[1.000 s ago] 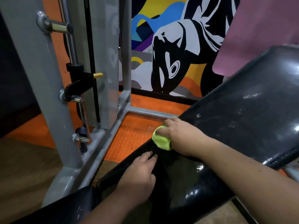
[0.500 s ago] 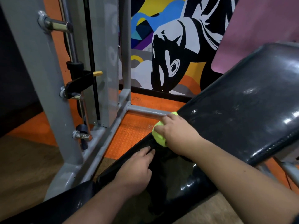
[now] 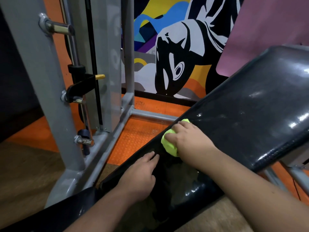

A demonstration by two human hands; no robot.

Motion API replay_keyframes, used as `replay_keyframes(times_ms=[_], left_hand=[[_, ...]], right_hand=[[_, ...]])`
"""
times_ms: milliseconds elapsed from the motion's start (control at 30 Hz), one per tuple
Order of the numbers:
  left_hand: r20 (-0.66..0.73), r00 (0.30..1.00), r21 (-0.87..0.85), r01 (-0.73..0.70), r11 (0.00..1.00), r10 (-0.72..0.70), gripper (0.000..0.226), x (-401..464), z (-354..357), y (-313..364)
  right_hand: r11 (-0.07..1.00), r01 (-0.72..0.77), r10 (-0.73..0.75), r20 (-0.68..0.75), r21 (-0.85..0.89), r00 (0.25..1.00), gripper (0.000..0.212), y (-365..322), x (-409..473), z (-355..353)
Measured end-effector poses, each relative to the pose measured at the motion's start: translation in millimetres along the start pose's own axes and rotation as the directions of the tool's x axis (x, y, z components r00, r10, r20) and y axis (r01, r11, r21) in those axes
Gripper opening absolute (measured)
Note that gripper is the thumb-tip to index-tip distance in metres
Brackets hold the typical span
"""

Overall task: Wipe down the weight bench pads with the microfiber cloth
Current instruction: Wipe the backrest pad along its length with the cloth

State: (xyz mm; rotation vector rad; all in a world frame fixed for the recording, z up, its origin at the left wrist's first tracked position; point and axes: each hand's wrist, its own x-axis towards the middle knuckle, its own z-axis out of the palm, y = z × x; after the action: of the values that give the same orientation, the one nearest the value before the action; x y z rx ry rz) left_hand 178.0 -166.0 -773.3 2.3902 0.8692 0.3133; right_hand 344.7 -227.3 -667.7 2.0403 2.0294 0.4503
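The black glossy back pad [image 3: 250, 114] of the weight bench slopes up to the right, dusty and streaked. A lower black seat pad [image 3: 189, 186] lies below it. My right hand [image 3: 190, 139] presses a bunched lime-green microfiber cloth [image 3: 169, 145] against the back pad's lower left edge. The cloth peeks out again above my fingers. My left hand [image 3: 138, 174] lies flat on the seat pad's left rim, fingers together, holding nothing.
A grey steel rack upright [image 3: 41, 91] with chrome pegs [image 3: 58, 28] and a black hook with a yellow tip [image 3: 87, 82] stands at left. Its base rails [image 3: 150, 115] cross the orange rubber floor [image 3: 138, 136]. A painted mural wall [image 3: 175, 52] is behind. Bench legs [image 3: 299, 180] show at right.
My right hand has slid the cloth a little up the back pad's left edge. The left hand stays resting on the seat pad.
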Motion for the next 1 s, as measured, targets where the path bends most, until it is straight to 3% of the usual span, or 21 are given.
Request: replay_keyframes(times_ms=[167,300,433,500,600,700,767,867,1000], left_hand=[[0.002,1.0,0.004,0.01,1.0,-0.01,0.074,0,0,0],[-0.007,1.0,0.009,0.013,1.0,-0.013,0.074,-1,1,3],[-0.015,1.0,0.025,0.006,1.0,-0.005,0.073,-1,0,2],[-0.015,1.0,0.026,-0.004,1.0,0.005,0.071,-2,0,4],[-0.02,1.0,0.034,-0.004,0.999,0.004,0.073,-1,1,3],[-0.018,1.0,0.044,-0.007,0.999,0.008,0.073,-1,0,1],[-0.016,1.0,0.03,-0.014,0.999,0.014,0.072,-3,0,1],[-0.022,1.0,0.033,-0.014,0.999,0.014,0.073,-3,2,1],[-0.015,1.0,0.045,-0.007,0.999,0.008,0.074,0,2,-2]], right_hand=[[0.997,0.076,-0.076,0.028,0.029,0.997,0.048,-5,-20,5],[1.0,0.008,-0.008,0.001,-0.011,1.0,0.05,-5,-14,-6],[0.997,0.073,-0.073,0.003,-0.003,0.997,0.048,-14,-31,7],[0.998,0.031,-0.028,-0.043,0.058,0.999,0.047,-6,-43,5],[1.0,-0.015,0.016,-0.076,0.017,0.997,0.047,-7,-27,-2],[0.999,0.043,-0.043,-0.024,0.021,0.999,0.046,-20,-31,6],[0.997,0.072,-0.07,-0.069,0.036,0.995,0.046,-12,-49,10],[0.999,-0.033,0.036,-0.115,0.031,0.993,0.052,-4,-44,-1],[0.999,0.028,-0.027,-0.052,0.023,0.998,0.05,-23,-43,7]])
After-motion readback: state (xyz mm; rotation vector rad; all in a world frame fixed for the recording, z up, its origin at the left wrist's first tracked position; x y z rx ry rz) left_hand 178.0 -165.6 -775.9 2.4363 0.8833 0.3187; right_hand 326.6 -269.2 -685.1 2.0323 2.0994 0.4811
